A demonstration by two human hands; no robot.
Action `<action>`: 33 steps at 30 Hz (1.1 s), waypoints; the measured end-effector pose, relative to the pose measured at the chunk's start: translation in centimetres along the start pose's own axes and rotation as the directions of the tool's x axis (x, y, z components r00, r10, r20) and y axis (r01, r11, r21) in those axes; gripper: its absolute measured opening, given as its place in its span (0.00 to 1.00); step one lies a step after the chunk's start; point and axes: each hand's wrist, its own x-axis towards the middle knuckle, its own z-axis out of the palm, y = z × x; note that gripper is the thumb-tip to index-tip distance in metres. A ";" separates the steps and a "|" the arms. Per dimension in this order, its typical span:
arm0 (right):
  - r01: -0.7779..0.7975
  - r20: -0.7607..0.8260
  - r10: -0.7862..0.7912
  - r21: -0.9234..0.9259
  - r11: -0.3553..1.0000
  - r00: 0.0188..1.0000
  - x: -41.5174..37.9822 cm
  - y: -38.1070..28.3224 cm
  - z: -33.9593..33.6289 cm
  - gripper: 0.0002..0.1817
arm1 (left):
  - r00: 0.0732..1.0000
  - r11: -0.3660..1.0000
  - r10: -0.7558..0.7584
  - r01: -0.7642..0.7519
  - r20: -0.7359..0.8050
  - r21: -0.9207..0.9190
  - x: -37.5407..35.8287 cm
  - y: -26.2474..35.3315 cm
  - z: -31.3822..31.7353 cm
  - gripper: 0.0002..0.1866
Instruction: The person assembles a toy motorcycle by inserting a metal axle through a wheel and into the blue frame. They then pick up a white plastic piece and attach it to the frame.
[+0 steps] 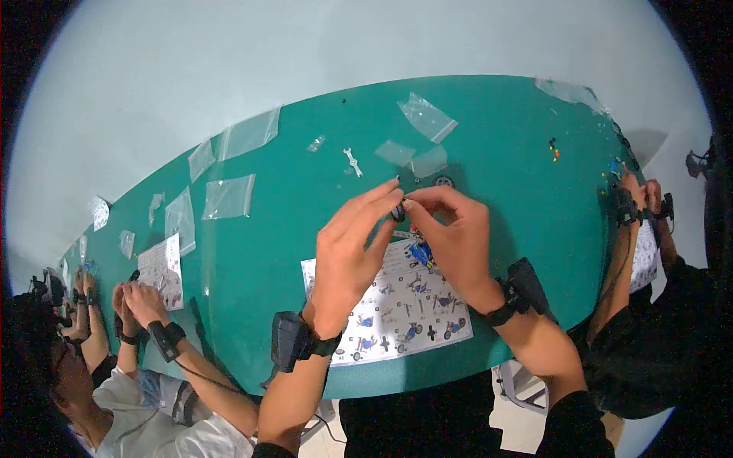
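Note:
My left hand (355, 244) and my right hand (454, 237) meet above the instruction sheet (389, 305). Between their fingertips is a small black wheel-like part (398, 213), pinched from both sides and largely covered by the fingers. Just beyond the right hand's knuckles a black toy wheel (443, 182) lies on the green table. Under the right hand, a blue toy piece (421, 254) with small metal-looking bits rests on the sheet's upper edge, partly hidden. Printed pictures of motorcycle models cover the paper.
A white wrench (352, 162) lies ahead on the green table (534, 229). Clear plastic bags (427, 117) are scattered about. Small coloured bits (554, 150) sit to the right. Co-workers' hands (141, 305) are at the left, with another person's hands (637, 195) at the right.

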 end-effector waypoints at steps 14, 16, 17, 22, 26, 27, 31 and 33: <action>0.224 -0.069 -0.240 -0.186 0.957 0.968 0.1 -0.1 -0.1 0.06 | 0.956 0.923 -0.294 0.284 -0.001 -0.260 -0.1 1.1 0.7 0.22; 0.178 -0.067 -0.187 -0.128 0.976 0.980 0.1 -0.2 0.1 0.07 | 0.991 0.987 -0.124 0.118 -0.052 -0.105 0.3 1.1 0.2 0.21; 0.151 -0.068 -0.158 -0.099 0.984 0.985 -0.1 -0.1 0.2 0.07 | 0.997 0.998 -0.040 0.036 -0.072 -0.056 0.4 1.0 0.2 0.22; 0.080 -0.078 -0.084 -0.053 0.995 0.993 0.1 -0.4 -0.1 0.07 | 0.929 0.848 -0.339 0.235 -0.146 -0.475 0.3 0.8 1.6 0.22; 0.147 -0.101 -0.156 -0.095 0.985 0.982 -0.2 -0.2 0.1 0.07 | 0.881 0.721 -0.472 0.412 0.040 -0.557 -0.4 0.5 1.5 0.22; 0.165 -0.099 -0.177 -0.113 0.980 0.979 -0.2 -0.2 0.1 0.08 | 0.868 0.688 -0.490 0.445 0.085 -0.573 -0.5 0.6 1.6 0.22; 0.187 -0.098 -0.201 -0.132 0.973 0.975 -0.2 0.0 0.1 0.08 | 0.927 0.799 -0.376 0.321 -0.004 -0.508 -0.4 1.1 1.7 0.20; 0.180 -0.099 -0.192 -0.112 0.977 0.976 -0.3 0.2 0.2 0.08 | 0.992 0.963 -0.123 0.113 -0.025 -0.245 0.0 1.1 0.8 0.20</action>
